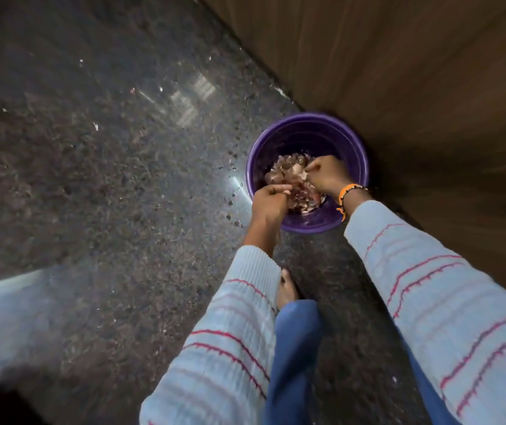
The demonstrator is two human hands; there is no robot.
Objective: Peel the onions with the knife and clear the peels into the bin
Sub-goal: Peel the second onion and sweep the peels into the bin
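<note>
A round purple bin (307, 127) stands on the dark speckled floor (107, 179), right of the frame's centre at about two o'clock, close beside a brown wooden panel (414, 72) that fills the upper right. Inside it lies a heap of papery pink-brown onion peels (285, 170), piled loosely with no single direction or long axis to read. Both hands are over the bin's mouth, reaching in from six o'clock. The left hand (268, 204) comes over the rim at the bin's seven o'clock, knuckles up, fingers curled narrowly and pinched onto peels at the near edge of the heap. The right hand (327, 176) sits over the bin's four o'clock side, back of the hand up, fingers bent down and closed on a clump of peels. An orange beaded bracelet (348, 194) circles the right wrist. Both forearms wear pale knitted sleeves (429, 286) with thin red stripes, running from the frame's bottom edge up toward the bin. A bare foot (287, 289) shows on the floor between the arms, at six o'clock from the bin, with blue trousers (294, 348) below it. A few small scraps (235, 210) lie scattered on the floor at the bin's nine o'clock.
</note>
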